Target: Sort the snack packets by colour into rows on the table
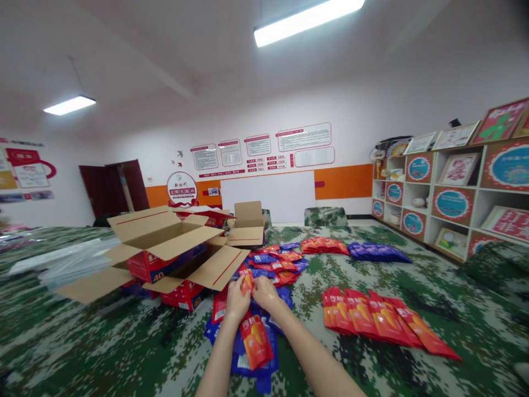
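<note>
Just past a pile of packets, my left hand [238,296] is closed on the left side of a small red-orange pouch [246,281]. On its right side my right hand [264,292] pinches it, the fingertips partly hidden. Beneath my wrists lies another red pouch [255,340] with an orange picture, resting on blue pouches [270,353]. A mixed heap of red and blue pouches [275,263] spreads directly beyond my hands.
Overlapping red pouches [380,320] form a row at the right. Farther back are a red row [324,246] and a purple-blue row [376,252]. Open cardboard cartons [165,259] stand at the left beside plastic sheeting [82,264]. A camouflage cloth [413,292] covers the table.
</note>
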Available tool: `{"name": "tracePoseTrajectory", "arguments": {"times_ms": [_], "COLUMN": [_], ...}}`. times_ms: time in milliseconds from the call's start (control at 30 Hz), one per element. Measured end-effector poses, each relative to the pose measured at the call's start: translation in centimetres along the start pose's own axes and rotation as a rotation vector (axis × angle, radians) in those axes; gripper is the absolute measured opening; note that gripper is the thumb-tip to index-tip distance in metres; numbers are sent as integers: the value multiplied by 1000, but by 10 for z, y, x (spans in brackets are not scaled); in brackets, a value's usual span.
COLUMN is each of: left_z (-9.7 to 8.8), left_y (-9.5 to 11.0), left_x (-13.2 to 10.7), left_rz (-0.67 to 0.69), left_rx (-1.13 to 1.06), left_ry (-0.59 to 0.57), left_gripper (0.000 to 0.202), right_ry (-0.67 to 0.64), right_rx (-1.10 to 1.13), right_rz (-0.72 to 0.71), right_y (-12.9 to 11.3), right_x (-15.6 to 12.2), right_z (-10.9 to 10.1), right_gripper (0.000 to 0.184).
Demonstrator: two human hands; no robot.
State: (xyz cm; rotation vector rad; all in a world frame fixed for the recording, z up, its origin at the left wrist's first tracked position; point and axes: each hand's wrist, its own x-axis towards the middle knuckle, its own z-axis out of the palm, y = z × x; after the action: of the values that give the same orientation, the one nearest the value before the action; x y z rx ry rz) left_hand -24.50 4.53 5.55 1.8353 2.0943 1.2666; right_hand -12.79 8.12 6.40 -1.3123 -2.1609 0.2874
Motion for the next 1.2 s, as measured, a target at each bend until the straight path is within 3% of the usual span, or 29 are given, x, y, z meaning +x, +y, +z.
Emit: {"name": "tracePoseTrajectory", "arguments": {"times_ms": [167, 300, 467, 633, 800, 900, 1000, 1200], "left_z": [-1, -4, 1, 28, 61, 76, 85, 93], "left_y": [3, 14, 54, 100, 139, 159, 173, 197], "left_x": [3, -2, -23, -49, -59, -60, -65, -76], "left_rz": [27, 18, -10, -26, -128, -187, -139, -106], "left_rx": [-117, -405, -863, -1012, -1171, -1140, -1070, -1036], "left_ry": [9, 3, -185, -341, -287, -290, -357, -361], "left_gripper": [51, 48, 47, 36, 38, 37, 34, 33], "right_ry": [-58, -67, 238, 184, 194, 150, 130, 120], "right_rx": [144, 330, 583, 969, 981, 950, 895, 741], "right_rz": [-53, -90, 13, 156, 242, 233, 205, 164], "right_y": [7, 17, 42, 72, 101, 116, 126, 142], "right_x": [0, -3, -9, -24, -56, -77, -93, -101], "right_z": [-2, -20, -64, -108, -139, -152, -165, -192], "right_gripper": [22, 21, 23, 33, 27, 27, 28, 27]}}
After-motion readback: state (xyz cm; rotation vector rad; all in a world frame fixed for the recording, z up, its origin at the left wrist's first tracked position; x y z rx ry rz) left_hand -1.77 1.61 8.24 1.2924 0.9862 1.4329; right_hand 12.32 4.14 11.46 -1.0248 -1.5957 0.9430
